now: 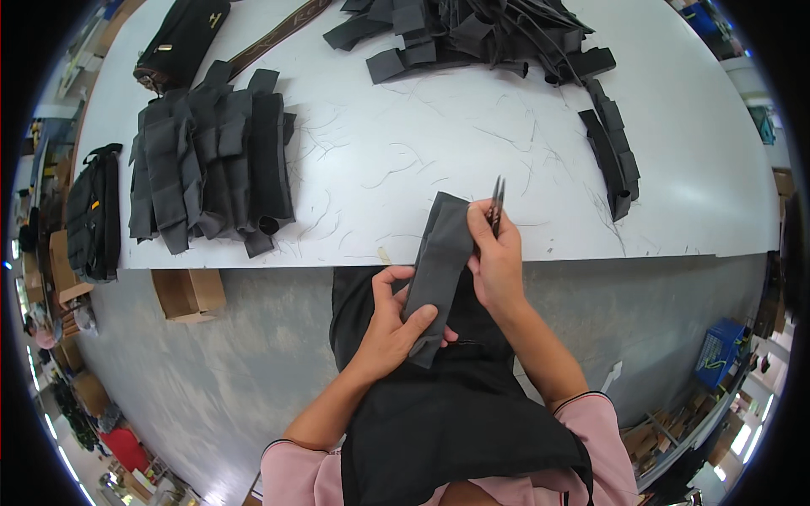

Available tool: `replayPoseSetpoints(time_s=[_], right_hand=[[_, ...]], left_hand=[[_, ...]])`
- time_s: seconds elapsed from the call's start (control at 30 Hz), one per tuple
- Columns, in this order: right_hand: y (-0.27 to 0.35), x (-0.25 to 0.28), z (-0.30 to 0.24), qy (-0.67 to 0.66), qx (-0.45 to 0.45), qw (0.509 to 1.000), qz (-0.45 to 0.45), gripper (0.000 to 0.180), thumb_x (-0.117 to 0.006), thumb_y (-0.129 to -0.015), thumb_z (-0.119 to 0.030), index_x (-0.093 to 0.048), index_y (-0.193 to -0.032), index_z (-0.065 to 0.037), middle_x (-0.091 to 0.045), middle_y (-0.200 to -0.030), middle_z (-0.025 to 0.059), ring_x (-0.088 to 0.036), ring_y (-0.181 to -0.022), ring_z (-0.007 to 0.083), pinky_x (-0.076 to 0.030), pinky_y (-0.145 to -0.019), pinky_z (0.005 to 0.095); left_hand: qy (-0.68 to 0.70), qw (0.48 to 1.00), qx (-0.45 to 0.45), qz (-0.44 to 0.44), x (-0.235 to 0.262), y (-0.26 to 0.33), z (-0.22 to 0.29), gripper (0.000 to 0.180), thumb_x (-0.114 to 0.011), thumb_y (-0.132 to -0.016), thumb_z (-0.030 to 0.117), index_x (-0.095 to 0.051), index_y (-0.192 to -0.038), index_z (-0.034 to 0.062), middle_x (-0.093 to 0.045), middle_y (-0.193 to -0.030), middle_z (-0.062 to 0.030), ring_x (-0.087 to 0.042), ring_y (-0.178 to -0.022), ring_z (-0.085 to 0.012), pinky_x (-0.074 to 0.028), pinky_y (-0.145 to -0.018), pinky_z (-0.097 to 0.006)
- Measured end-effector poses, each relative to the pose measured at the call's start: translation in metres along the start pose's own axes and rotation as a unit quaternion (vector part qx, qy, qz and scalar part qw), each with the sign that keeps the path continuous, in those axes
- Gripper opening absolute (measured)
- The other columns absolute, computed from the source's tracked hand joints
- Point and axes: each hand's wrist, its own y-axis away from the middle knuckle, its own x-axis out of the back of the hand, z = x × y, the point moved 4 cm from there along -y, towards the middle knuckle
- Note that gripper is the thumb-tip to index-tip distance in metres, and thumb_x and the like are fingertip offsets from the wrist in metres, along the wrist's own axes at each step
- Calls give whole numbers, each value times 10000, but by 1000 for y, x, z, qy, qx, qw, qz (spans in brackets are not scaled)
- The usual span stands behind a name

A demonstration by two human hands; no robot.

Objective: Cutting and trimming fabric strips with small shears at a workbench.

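Observation:
A dark grey fabric strip (440, 270), folded in layers, slants up over my lap and across the table's front edge. My left hand (396, 325) is closed on its lower part, the thumb lying on top and the fingers behind. At the strip's upper right edge is my right hand (496, 257), closed around small dark thread snips (496, 211) whose blades point up and away. Its fingertips are at the fabric's edge; whether they also pinch it I cannot tell.
A neat pile of grey fabric strips (202, 160) lies on the white table (380, 135) at left. A tangled heap of strips (472, 34) is at the back, with more strips (614, 152) trailing right. Loose threads are scattered about. A black bag (179, 42) sits far left.

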Motion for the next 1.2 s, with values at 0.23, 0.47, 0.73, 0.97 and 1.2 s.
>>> replayPoseSetpoints(time_s=[0.23,0.47,0.73,0.97,1.2], right_hand=[[-1,-5,13,88,-163,974,-128,135,-585,-892,-191,-579,-871,-58,-527,-747,-29,-455,-642,30,-347,-504,191],[15,9,-1,304,80,945,-88,180,-592,-876,-139,-588,-989,1,-557,-789,63,-521,-665,120,-430,-586,251],[71,25,-42,501,245,824,-101,310,-702,-751,-99,-582,-1036,-79,-559,-800,57,-587,-648,163,-449,-528,267],[59,27,-40,371,154,906,-135,194,-656,-759,-9,-629,-950,-23,-571,-801,75,-572,-662,172,-462,-622,260],[65,30,-38,338,169,920,-106,214,-662,-747,8,-638,-960,-6,-579,-812,69,-553,-709,132,-436,-647,232]], left_hand=[[-463,823,-328,-3,-15,-7,49,437,-758,-737,316,-497,-755,-34,-354,-1360,-243,-301,-1309,-406,-268,-1043,-502],[-332,915,-229,7,9,-16,35,351,-763,-707,240,-584,-867,-16,-517,-1225,-142,-456,-1190,-318,-373,-964,-389],[-307,917,-256,-19,14,-19,36,393,-710,-783,323,-579,-971,4,-485,-1267,-138,-427,-1227,-301,-364,-976,-381],[-289,923,-248,-53,8,-20,37,347,-699,-799,338,-585,-936,40,-457,-1310,-140,-313,-1317,-338,-269,-1046,-445],[-326,911,-247,-46,9,-20,36,345,-702,-788,351,-589,-906,47,-455,-1335,-115,-197,-1373,-360,-218,-1066,-472]])
